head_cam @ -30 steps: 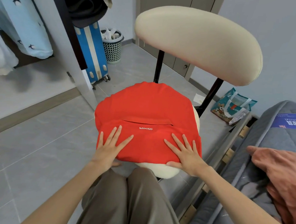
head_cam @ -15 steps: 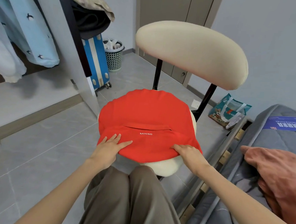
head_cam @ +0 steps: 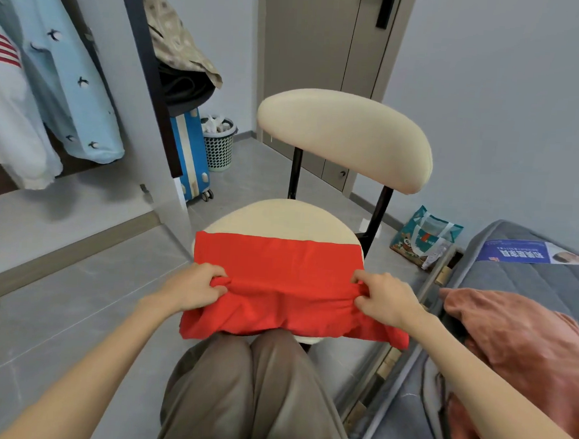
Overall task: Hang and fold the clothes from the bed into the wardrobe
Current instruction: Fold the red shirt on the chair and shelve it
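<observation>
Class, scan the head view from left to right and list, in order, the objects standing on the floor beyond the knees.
blue suitcase → mesh basket → chair → printed bag → bed

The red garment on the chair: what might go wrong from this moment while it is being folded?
1. The red garment hangs over the front edge of the chair seat towards the knees; if a grip loosens, it may slide to the floor.
2. The left hand and right hand pinch bunched cloth, so the fold may set with wrinkles or come out uneven.
</observation>
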{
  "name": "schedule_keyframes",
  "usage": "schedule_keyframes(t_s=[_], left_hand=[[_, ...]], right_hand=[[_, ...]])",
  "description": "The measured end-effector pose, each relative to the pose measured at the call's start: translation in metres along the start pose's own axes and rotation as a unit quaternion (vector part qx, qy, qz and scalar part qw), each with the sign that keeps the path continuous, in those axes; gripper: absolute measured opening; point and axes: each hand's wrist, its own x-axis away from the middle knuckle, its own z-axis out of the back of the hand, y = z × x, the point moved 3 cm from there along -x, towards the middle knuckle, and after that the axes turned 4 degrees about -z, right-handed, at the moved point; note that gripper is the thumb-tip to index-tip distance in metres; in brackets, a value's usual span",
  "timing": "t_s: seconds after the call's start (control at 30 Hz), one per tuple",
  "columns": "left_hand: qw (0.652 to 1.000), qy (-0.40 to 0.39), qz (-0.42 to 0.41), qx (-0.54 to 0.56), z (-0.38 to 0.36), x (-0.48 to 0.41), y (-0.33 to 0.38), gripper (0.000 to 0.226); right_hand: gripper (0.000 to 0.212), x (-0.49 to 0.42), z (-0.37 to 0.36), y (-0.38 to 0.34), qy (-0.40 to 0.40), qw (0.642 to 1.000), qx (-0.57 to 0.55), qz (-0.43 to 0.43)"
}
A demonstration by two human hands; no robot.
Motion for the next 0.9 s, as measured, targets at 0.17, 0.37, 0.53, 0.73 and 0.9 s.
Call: schedule_keyframes(t_s=[0.17, 0.37, 0.53, 0.73, 0.9], left_hand=[[0.996, 0.074, 0.051, 0.009, 0.012, -0.032, -0.007, 0.023], [0.992, 0.104, 0.064, -0.021, 0.015, -0.112, -0.028, 0.031], [0.978, 0.195, 0.076, 0.007, 0.008, -0.160, -0.042, 0.029], [0.959, 0.280, -0.046, -0.022, -0.058, -0.157, 0.015, 0.041], [0.983, 0.122, 0.024, -0.132, -0.126, -0.161, 0.016, 0.055]], right_hand=[[0.026, -0.034, 0.011, 0.000, 0.049, 0.998, -0.012, -0.046], [0.025, -0.119, 0.005, 0.009, 0.038, 0.996, -0.010, -0.084], [0.028, -0.177, -0.022, 0.010, 0.058, 0.987, 0.038, -0.147], [0.052, -0.167, -0.098, -0.043, 0.100, 0.993, -0.053, -0.044], [0.050, -0.161, -0.144, -0.039, -0.005, 0.999, -0.020, -0.038]])
